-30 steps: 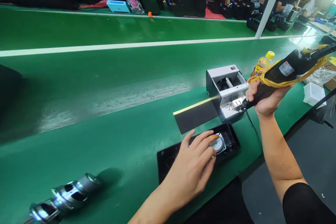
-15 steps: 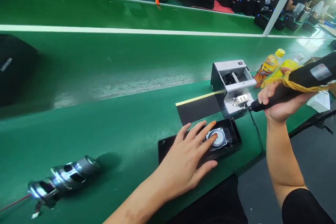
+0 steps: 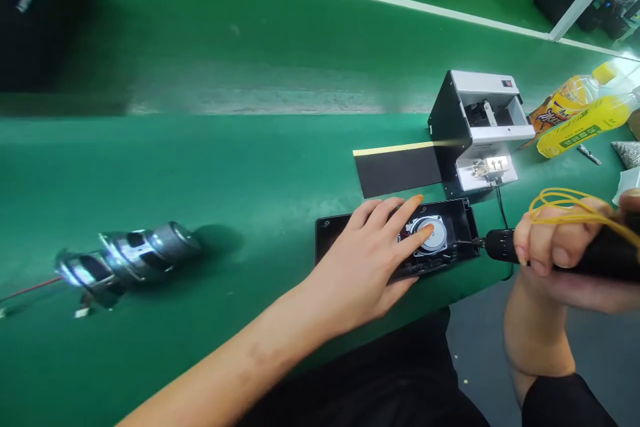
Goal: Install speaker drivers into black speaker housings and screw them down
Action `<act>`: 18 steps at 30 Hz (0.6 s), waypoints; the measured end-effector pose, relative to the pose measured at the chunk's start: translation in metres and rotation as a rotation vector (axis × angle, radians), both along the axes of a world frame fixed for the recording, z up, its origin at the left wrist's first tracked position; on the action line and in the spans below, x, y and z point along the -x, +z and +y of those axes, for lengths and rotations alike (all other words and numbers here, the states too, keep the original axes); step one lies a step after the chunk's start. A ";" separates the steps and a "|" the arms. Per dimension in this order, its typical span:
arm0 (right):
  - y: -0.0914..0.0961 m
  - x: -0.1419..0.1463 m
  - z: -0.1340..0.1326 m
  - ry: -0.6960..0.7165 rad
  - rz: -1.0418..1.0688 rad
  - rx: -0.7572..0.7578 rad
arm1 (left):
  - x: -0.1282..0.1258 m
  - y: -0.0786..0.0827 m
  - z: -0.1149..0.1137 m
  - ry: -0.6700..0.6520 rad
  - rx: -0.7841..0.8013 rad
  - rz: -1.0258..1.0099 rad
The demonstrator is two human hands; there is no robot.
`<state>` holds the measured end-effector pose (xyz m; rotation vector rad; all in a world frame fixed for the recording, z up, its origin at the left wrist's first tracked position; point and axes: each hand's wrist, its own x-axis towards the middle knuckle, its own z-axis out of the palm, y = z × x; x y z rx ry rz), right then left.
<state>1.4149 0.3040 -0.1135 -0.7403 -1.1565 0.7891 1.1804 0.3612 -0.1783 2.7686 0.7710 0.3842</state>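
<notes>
My left hand (image 3: pixel 373 257) lies with spread fingers over a black plastic speaker housing (image 3: pixel 463 223) on the green bench. A round silver speaker driver (image 3: pixel 435 237) sits inside the housing, with my fingertips at its left side. My right hand (image 3: pixel 555 240) is wrapped around a black electric screwdriver (image 3: pixel 505 245) with a yellow cord looped over it. The thin bit points left over the right end of the housing; whether it touches anything there, I cannot tell. Behind the housing stands a grey-and-black screw feeder (image 3: pixel 483 80).
Several loose speaker drivers (image 3: pixel 135 257) lie in a row at the left. A black strip with a yellow edge (image 3: pixel 397 170) lies beside the feeder. Two drink bottles (image 3: pixel 585 123) are at the right. A dark box-shaped object (image 3: pixel 40 27) is at the upper left.
The screwdriver has moved from the screw feeder down to the right end of the housing. My left hand stays on the housing. The view has tilted downward.
</notes>
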 end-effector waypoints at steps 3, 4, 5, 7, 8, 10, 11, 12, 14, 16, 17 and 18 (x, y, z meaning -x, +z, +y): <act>-0.015 0.011 0.003 -0.010 0.045 -0.076 | 0.000 -0.001 -0.001 -0.002 0.002 -0.002; -0.019 0.012 0.004 -0.010 0.042 -0.067 | 0.000 -0.001 -0.001 -0.001 0.004 -0.001; -0.023 0.013 0.005 -0.006 0.034 -0.052 | 0.000 -0.002 -0.001 -0.002 0.006 0.000; -0.030 0.012 0.006 -0.004 0.033 -0.030 | 0.000 -0.002 -0.001 -0.001 0.010 0.000; -0.033 0.011 0.006 -0.012 0.037 -0.024 | 0.000 -0.001 -0.001 -0.003 0.013 -0.001; -0.037 0.010 0.006 -0.036 0.038 -0.014 | -0.001 0.000 -0.001 -0.005 0.021 -0.002; -0.038 0.011 0.006 -0.062 0.036 -0.014 | -0.001 0.000 -0.002 -0.005 0.029 -0.001; -0.038 0.012 0.007 -0.084 0.028 -0.018 | -0.001 0.001 -0.002 -0.006 0.038 0.002; -0.037 0.014 0.007 -0.124 0.009 -0.013 | -0.001 0.002 -0.002 -0.010 0.053 0.013; -0.037 0.016 0.007 -0.151 -0.002 0.010 | -0.001 0.003 -0.002 -0.012 0.063 0.024; -0.037 0.017 0.006 -0.154 -0.007 0.026 | 0.000 0.003 -0.002 -0.012 0.065 0.027; -0.037 0.017 0.006 -0.156 -0.009 0.036 | 0.000 0.003 -0.002 -0.010 0.066 0.029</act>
